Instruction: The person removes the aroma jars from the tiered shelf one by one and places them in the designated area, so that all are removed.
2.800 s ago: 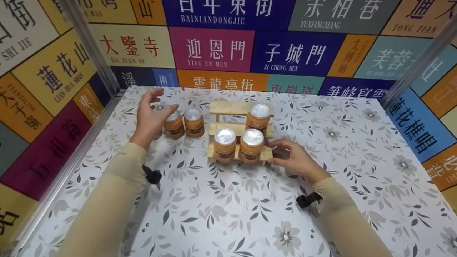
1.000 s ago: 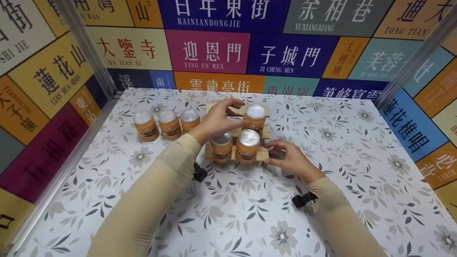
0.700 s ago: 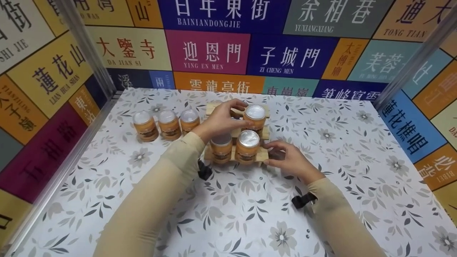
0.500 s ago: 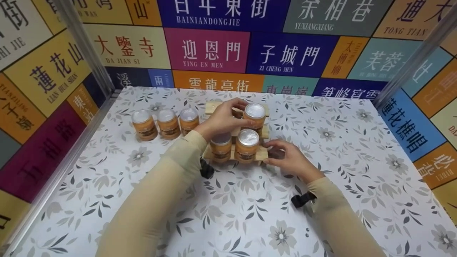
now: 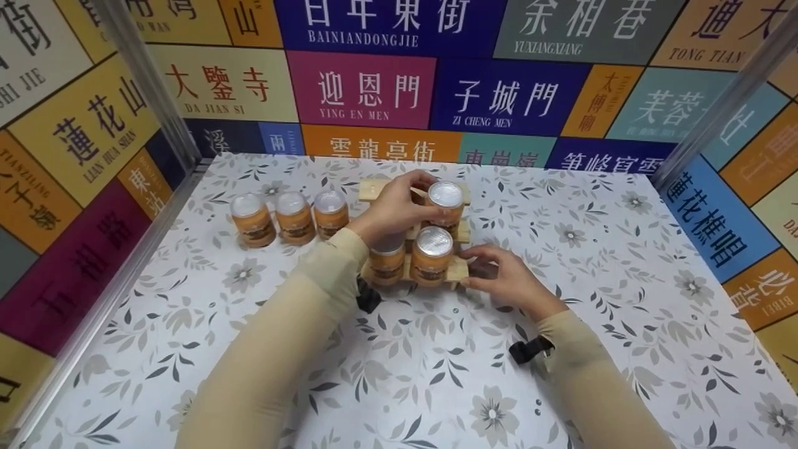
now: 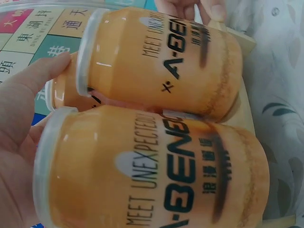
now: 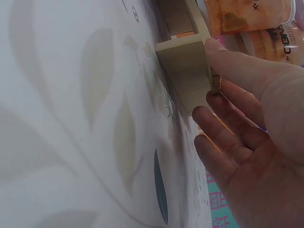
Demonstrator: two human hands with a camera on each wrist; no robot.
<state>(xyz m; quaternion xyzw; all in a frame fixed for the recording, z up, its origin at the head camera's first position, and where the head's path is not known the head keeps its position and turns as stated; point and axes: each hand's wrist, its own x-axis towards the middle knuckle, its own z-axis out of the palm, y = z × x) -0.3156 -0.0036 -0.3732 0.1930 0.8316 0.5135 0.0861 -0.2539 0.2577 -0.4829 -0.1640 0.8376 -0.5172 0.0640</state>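
Note:
On a three-step wooden rack [image 5: 458, 269] stand three orange cans with silvery tops. Two are on the lowest step, a front right can [image 5: 430, 265] and a front left can [image 5: 386, 267] partly covered by my left wrist. My left hand [image 5: 396, 206] grips the third can [image 5: 446, 196], on the middle step, thumb in front and fingers behind it. The left wrist view shows that hand [image 6: 19, 114] beyond the two nearer cans [image 6: 156, 171]. My right hand [image 5: 514, 277] pinches the right end of the lowest step; the right wrist view shows thumb above and forefinger below the board [image 7: 212, 71].
Three more orange cans stand in a row on the table left of the rack, among them the leftmost can [image 5: 254, 221]. A leaf-patterned cover [image 5: 430, 374] lies over the table. Sign-printed walls [image 5: 368, 87] enclose its back and sides.
My left hand has come from beside the cans on the left to the middle-step can, then edged slightly right. The right hand stays at the rack's end.

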